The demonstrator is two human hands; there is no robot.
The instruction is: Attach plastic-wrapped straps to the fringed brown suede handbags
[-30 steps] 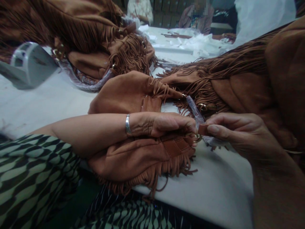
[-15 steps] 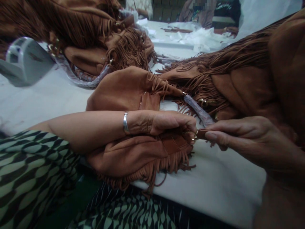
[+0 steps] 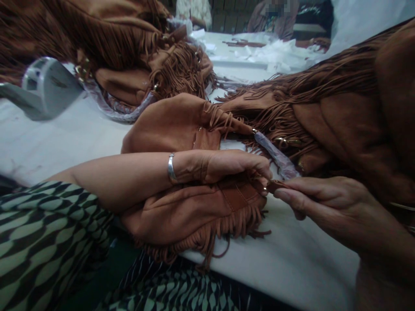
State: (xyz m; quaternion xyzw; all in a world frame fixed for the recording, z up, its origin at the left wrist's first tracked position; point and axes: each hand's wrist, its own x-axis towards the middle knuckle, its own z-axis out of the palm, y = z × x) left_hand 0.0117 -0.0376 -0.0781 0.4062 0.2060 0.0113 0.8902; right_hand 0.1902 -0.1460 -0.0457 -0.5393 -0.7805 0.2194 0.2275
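Observation:
A tan suede fringed bag (image 3: pixel 181 207) lies at the near edge of the white table (image 3: pixel 48 147). My left hand (image 3: pixel 233 166), with a silver bangle on its wrist, rests on the bag, its fingers closed on the bag's corner beside a small gold ring (image 3: pixel 265 189). My right hand (image 3: pixel 327 203) pinches the brown end of the bag's strap (image 3: pixel 275 153) against that ring. The strap, wrapped in clear plastic, runs up to the bag's other corner.
More fringed brown bags are heaped at the back left (image 3: pixel 129 52) and along the right (image 3: pixel 340 112). A grey tape dispenser (image 3: pixel 45 86) stands at the left. White paper (image 3: pixel 269 52) and two seated people are at the table's far end.
My right hand has sunk a little and its pinch on the strap end has tightened toward the ring. The plastic-wrapped strap now lies straighter. My left hand has stayed in place.

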